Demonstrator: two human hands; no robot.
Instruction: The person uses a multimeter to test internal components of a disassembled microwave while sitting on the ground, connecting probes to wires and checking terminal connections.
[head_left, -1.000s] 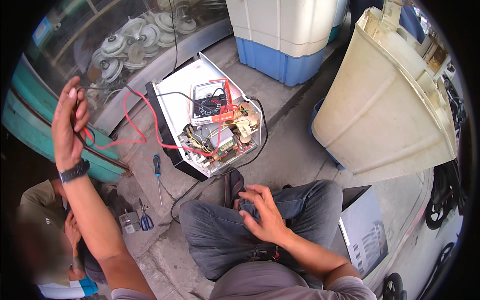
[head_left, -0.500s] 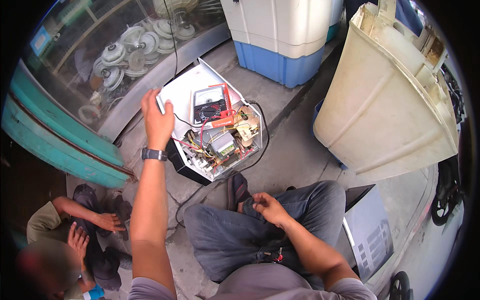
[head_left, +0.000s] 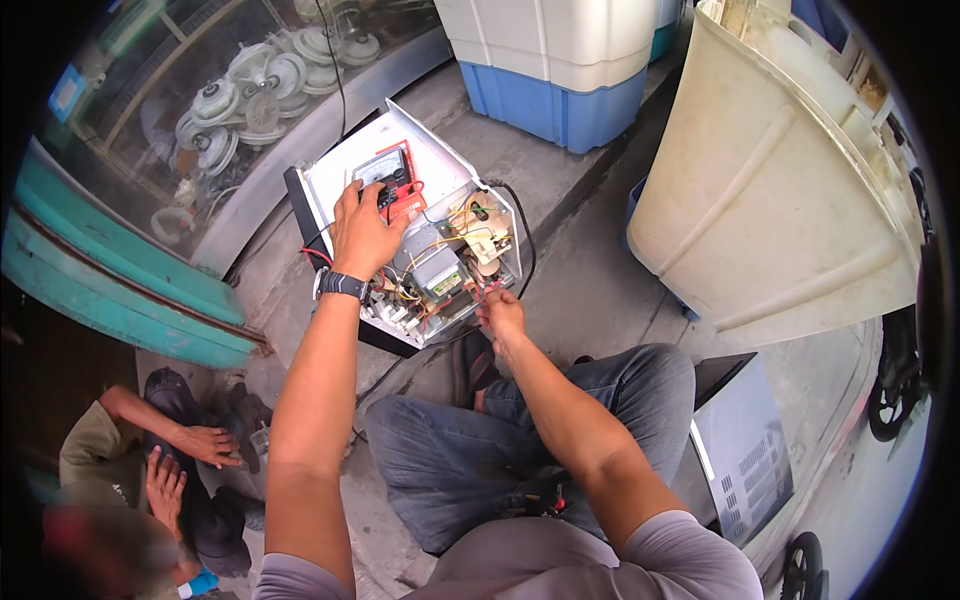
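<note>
An opened microwave oven (head_left: 340, 175) with a white casing sits on the ground in front of me, its transformer (head_left: 432, 265) and wiring exposed. On its white top panel lies an analog multimeter (head_left: 396, 168) in a red case. My left hand (head_left: 366, 232) curls over the meter's near side, fingers at its dial, partly covering it. Close to the oven's near right corner, my right hand (head_left: 503, 318) pinches something small and reddish among the wires, too small to make out. A red lead (head_left: 316, 254) loops out beside my left wrist.
A vented metal cover (head_left: 745, 450) lies to my right. Large cream plastic tub (head_left: 770, 190) and a white-and-blue container (head_left: 555, 90) stand beyond. A glass case (head_left: 250, 100) holds several round white parts. Another person's hands (head_left: 205, 445) rest at lower left. A black cord (head_left: 528, 240) trails beside the oven.
My left hand has moved from the oven's left edge onto the multimeter. My right hand has left my lap and reached forward to the oven's wiring. The meter has shifted slightly left and is more tilted.
</note>
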